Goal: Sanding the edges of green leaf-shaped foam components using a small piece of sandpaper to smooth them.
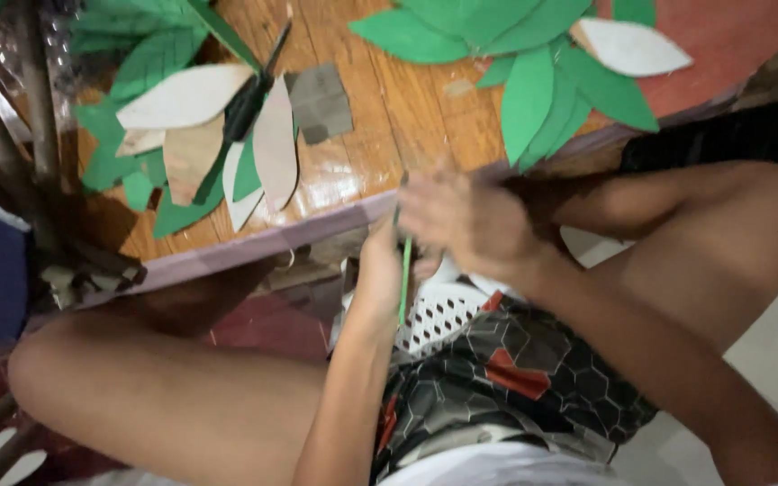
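Observation:
A thin green stick (404, 279) stands nearly upright between my knees, just below the table edge. My left hand (380, 265) grips it from the left side. My right hand (465, 220) is blurred and closes over the stick's top end; whether it grips the stick I cannot tell. Both hands hover over a white perforated plastic seat (443, 315).
A wooden table (407, 108) carries green paper leaves (533, 90), pale leaf cut-outs (186, 94), a black-handled tool (249, 99) and a grey square pad (319, 101). Dark rods (38, 108) stand at the left. My bare knees flank the seat.

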